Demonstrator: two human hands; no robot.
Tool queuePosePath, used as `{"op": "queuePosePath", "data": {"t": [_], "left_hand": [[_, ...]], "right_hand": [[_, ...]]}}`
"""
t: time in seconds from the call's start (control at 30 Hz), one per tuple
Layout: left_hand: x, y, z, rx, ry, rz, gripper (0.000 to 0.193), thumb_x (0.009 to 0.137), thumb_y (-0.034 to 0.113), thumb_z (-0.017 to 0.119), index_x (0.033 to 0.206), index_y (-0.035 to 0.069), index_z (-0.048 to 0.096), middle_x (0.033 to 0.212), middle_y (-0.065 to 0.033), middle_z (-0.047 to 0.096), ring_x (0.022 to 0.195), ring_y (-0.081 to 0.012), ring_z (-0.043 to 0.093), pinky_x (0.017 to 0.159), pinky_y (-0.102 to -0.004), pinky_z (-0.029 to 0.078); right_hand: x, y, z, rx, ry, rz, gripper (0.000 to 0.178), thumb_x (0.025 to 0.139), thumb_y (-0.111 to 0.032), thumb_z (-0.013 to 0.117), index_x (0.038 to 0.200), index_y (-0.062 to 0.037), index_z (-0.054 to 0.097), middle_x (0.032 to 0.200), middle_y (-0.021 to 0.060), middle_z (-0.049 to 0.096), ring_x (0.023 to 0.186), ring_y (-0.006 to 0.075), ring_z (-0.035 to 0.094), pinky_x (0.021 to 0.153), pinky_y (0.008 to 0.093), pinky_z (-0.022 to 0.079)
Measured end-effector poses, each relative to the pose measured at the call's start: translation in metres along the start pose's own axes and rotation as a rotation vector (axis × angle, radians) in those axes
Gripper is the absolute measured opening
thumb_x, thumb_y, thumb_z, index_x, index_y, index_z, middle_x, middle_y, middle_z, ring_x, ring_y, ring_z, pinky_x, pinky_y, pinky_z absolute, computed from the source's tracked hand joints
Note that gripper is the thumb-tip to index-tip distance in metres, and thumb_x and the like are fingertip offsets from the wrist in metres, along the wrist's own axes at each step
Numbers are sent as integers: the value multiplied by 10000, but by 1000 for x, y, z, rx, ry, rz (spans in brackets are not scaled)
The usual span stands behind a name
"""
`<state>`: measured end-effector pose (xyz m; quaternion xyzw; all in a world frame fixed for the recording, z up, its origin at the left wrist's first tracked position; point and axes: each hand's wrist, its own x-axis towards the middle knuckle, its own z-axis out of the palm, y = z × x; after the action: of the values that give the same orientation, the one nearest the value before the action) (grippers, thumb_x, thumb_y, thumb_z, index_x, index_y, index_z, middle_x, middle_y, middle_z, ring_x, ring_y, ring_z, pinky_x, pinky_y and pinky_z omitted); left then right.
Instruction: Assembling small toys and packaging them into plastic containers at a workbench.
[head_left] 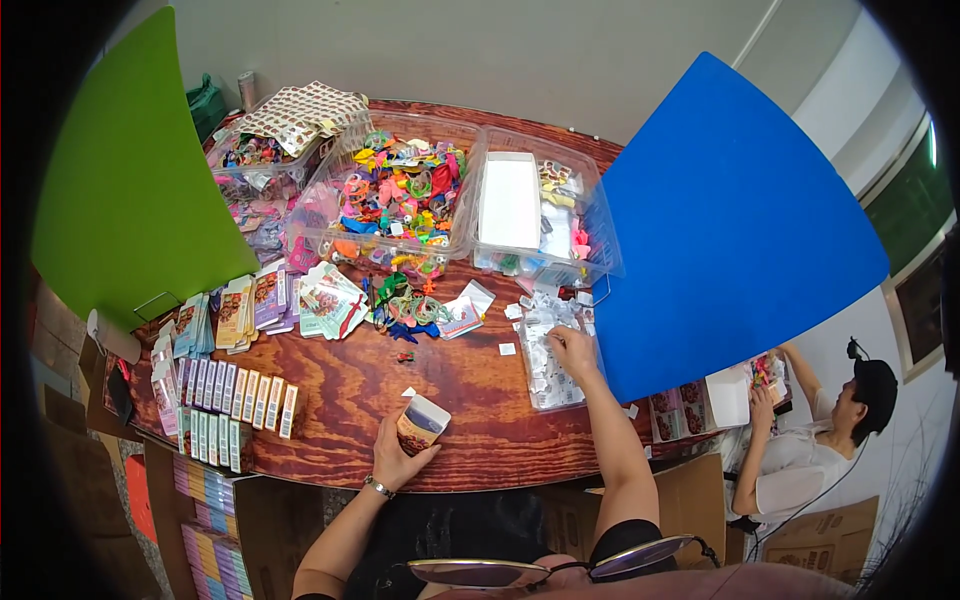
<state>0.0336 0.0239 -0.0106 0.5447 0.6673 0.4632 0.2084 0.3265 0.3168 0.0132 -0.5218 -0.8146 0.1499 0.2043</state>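
Cluttered wooden table (460, 400); white wall (520, 50)

The box (422, 424) in the left hand (395, 462) is white with a brown picture, and the table (460, 395) under both hands is reddish-brown wood grain. Under the right hand (572, 350) lies a clear tray (553, 372) of white pieces, with a blue lid (730, 225) to its right. Beyond the hands a clear bin (395, 200) holds pink, yellow, orange and green toys (400, 190), and a green lid (130, 180) stands far left.
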Motion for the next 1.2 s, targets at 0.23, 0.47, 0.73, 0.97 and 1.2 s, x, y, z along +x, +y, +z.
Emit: {"op": "queuePosePath", "data": {"t": [0.23, 0.47, 0.73, 0.97, 1.2], "left_hand": [[0, 1, -1, -13, -5, -14, 812, 662, 240, 906, 1305, 5, 469, 1147, -184, 602, 1051, -311, 625, 905, -404, 510], [0, -3, 1, 1, -8, -30, 802, 662, 252, 910, 1296, 6, 485, 1151, -184, 599, 1058, -311, 620, 908, -402, 507], [38, 11, 27, 78, 68, 20, 782, 675, 268, 883, 1298, 11, 487, 1166, -195, 576, 1109, -367, 557, 951, -437, 455], [50, 16, 23, -16, 48, 85, 728, 665, 248, 868, 1264, 23, 521, 1158, -188, 570, 1091, -384, 544, 942, -444, 453], [54, 2, 15, -26, 26, 39, 810, 652, 216, 890, 1335, 37, 491, 1206, -176, 575, 1128, -333, 576, 964, -426, 464]], "right_hand": [[5, -3, -22, 176, 73, 78, 159, 868, -228, 718, 953, -95, 735, 828, 135, 724, 744, 321, 698, 663, 392, 535], [7, -6, -38, 332, -36, 170, 206, 881, -230, 722, 997, -62, 698, 758, 71, 696, 662, 155, 652, 595, 310, 489], [-30, -166, -46, 633, -351, -113, 182, 905, -162, 701, 1024, -28, 668, 851, 61, 706, 710, 146, 678, 630, 297, 512], [-40, -211, -26, 10, -350, -611, 342, 859, -288, 705, 1154, -128, 637, 943, 96, 714, 863, 298, 693, 724, 430, 563], [48, -158, -52, 260, 131, -574, 293, 889, -193, 704, 1161, -89, 672, 829, 123, 699, 675, 245, 683, 590, 360, 528]]}}
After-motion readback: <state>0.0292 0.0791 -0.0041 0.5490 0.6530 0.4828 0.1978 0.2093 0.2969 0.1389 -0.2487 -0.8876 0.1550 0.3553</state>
